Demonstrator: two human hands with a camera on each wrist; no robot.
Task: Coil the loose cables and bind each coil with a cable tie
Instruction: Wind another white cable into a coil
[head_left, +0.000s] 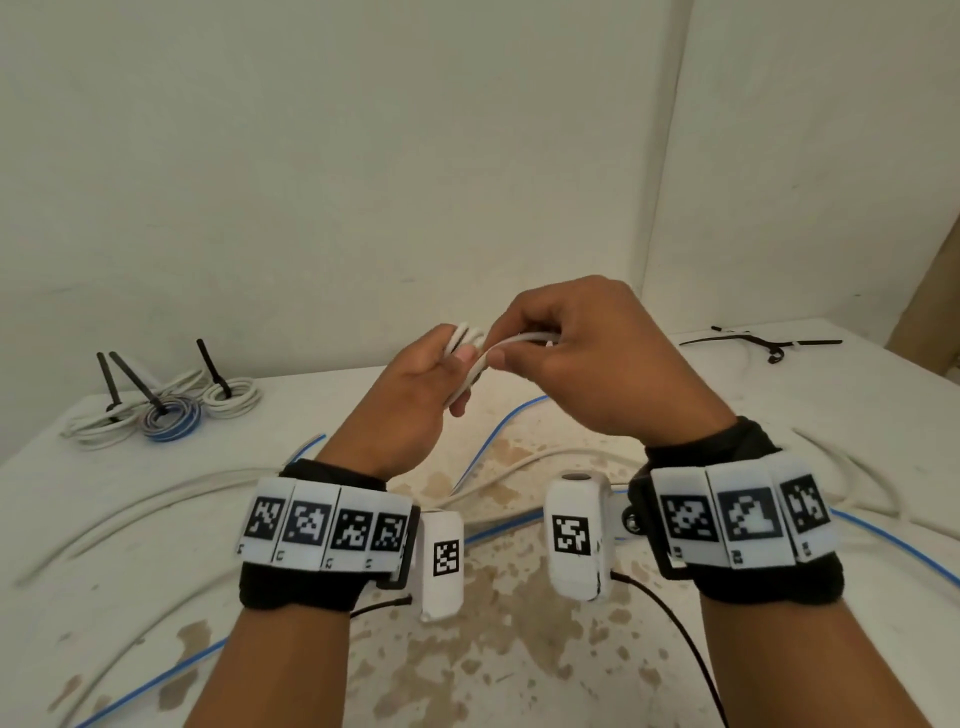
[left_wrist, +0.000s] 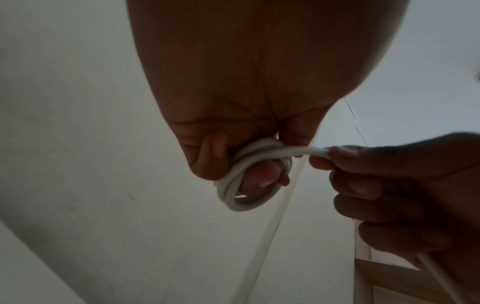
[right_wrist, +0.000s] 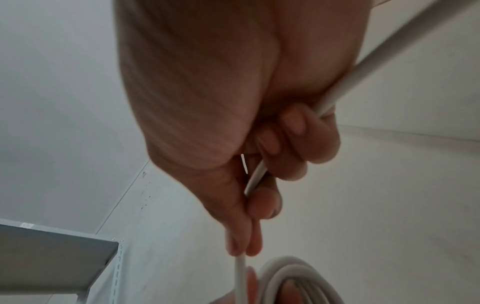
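Both hands are raised above the table. My left hand (head_left: 436, 384) grips a small coil of white cable (left_wrist: 246, 181) wound around its fingers; the same coil (right_wrist: 285, 277) shows at the bottom of the right wrist view. My right hand (head_left: 566, 358) pinches the free run of that white cable (head_left: 511, 343) between thumb and forefinger just right of the coil, and the cable (right_wrist: 389, 55) passes on through its curled fingers and out behind the palm. In the left wrist view the right hand (left_wrist: 405, 195) holds the strand (left_wrist: 306, 151) leaving the coil.
Three bound coils (head_left: 171, 410) with black ties standing up lie at the table's back left. Loose black cable ties (head_left: 763, 343) lie at the back right. Loose white cables (head_left: 156, 504) and a blue cable (head_left: 498, 431) sprawl across the stained table (head_left: 493, 649).
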